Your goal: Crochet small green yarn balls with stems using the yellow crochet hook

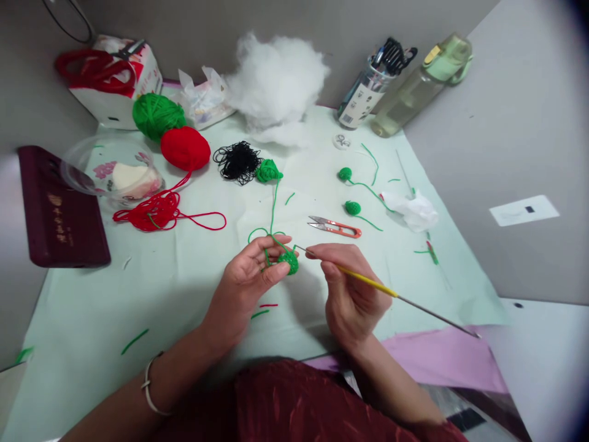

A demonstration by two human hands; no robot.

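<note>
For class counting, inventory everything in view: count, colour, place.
Crochet piece: one, green, centre
Hook: one, yellow-silver, centre
Yarn balls: three, green and red, left
Yarn tangles: two, red and black, left
Small pieces: two, green, right
Snips: one, orange, centre
Stuffing: one, white, back
Pen holder: one, white-labelled, back right
Bottle: one, green, back right
Box: one, red-white, back left
Bowl: one, clear, left
Case: one, maroon, left
Crumpled sheet: one, white, right
Scraps: several, green and red, scattered
Cover: one, mint, tabletop
Hands: two, bare, front
</note>
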